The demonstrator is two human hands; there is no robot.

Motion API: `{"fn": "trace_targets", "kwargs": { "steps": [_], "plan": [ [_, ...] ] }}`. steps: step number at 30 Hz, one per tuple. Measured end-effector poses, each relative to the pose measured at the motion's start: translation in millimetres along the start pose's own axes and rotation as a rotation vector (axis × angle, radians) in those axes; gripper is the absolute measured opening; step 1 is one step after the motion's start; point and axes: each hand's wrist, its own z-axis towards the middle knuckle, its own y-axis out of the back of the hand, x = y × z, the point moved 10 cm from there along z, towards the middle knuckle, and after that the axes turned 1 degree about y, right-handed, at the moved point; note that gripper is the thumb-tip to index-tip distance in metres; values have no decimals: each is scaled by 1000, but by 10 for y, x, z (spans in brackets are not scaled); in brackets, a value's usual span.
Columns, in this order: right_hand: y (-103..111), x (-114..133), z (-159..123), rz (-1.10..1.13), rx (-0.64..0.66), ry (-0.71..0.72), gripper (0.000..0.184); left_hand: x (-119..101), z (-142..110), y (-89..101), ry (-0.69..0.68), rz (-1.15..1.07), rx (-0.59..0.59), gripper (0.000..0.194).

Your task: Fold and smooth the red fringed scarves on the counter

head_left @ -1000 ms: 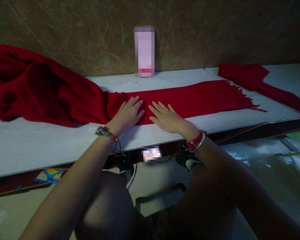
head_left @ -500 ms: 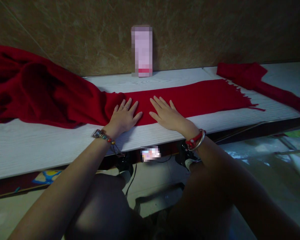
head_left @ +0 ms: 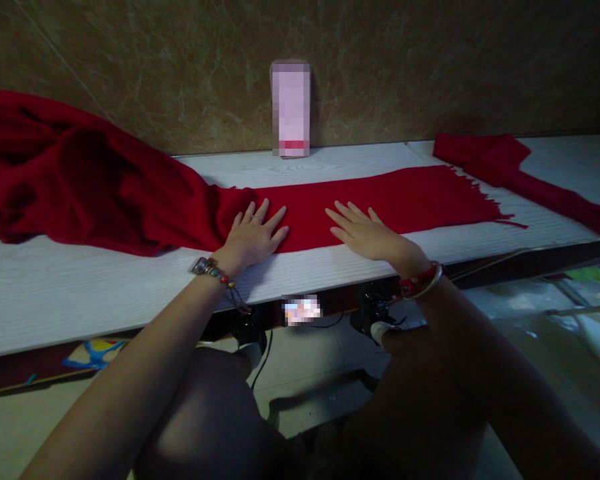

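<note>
On the white board (head_left: 95,293), the red scarf (head_left: 375,200) is laid lengthwise, bunched at left. It is pressed by the left hand (head_left: 254,239) and right hand (head_left: 365,233), both open, fingers spread. Beyond, a pixelated pink object (head_left: 291,110) is stood against the marbled wall (head_left: 180,73).

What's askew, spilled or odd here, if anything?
Scarf is heaped left of the left hand but flat by the right hand, so it looks uneven. One fringe strand juts past its neighbours. No tear visible in it.
</note>
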Motion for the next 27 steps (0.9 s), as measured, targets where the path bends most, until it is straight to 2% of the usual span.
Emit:
{"fn": "trace_targets", "kwargs": {
  "steps": [5, 7, 9, 12, 16, 20, 23, 27],
  "plan": [
    [23, -698, -184, 2, -14, -185, 57, 6, 2, 1, 2, -14, -4, 55],
    [21, -825, -237, -5, 1, -250, 57, 13, -3, -5, 12, -13, 5, 55],
    [35, -845, -254, 1, 2, -289, 57, 14, -10, -9, 22, -13, 12, 55],
    [140, -713, -197, 15, -77, -281, 56, -5, -6, 6, 31, -26, -6, 55],
    [295, -297, -30, 51, -206, -118, 55, -96, 35, 42, 0, -41, -54, 53],
    [240, 90, 75, 38, -191, 21, 54, -171, 70, 73, -25, -31, -71, 52],
    [116, 175, 77, 3, -127, 12, 53, -193, 90, 97, -32, -33, -84, 52],
    [88, 176, 38, -9, -139, 3, 53, -258, 155, 118, -56, -53, -124, 52]
  ]
}}
